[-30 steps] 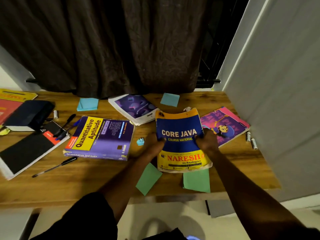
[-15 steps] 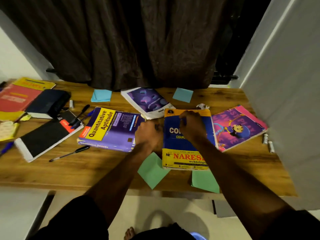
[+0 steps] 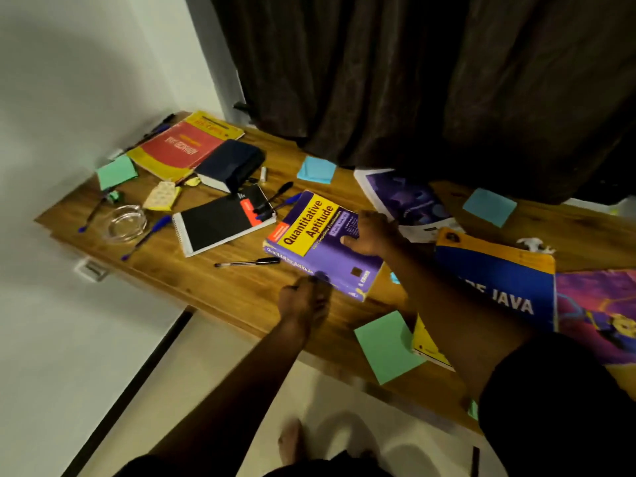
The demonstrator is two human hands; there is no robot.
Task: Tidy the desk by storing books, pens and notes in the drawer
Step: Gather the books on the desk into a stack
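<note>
Head view. Editor: Where is the purple book [image 3: 320, 242]?

Photographer: Flat on the desk [image 3: 206, 287], mid-frame, between the notebook [image 3: 220, 222] and the Java book [image 3: 509, 266]. A pen [image 3: 247, 262] lies just beside its near left corner.

Editor: And the hands?

Photographer: The right hand [image 3: 371, 234] grips the purple book's far right edge, thumb pressed on the cover, fingers over the side. The left hand [image 3: 304, 301] meets the near spine edge. Blur hides whether its fingers curl under or merely touch, so I cannot tell its grip.

Editor: Anything else on the wood?

Photographer: A green note [image 3: 385, 342] near the front edge, just beside the right forearm, and a blue note [image 3: 316, 169] at the back, by the curtain [image 3: 413, 80].
</note>
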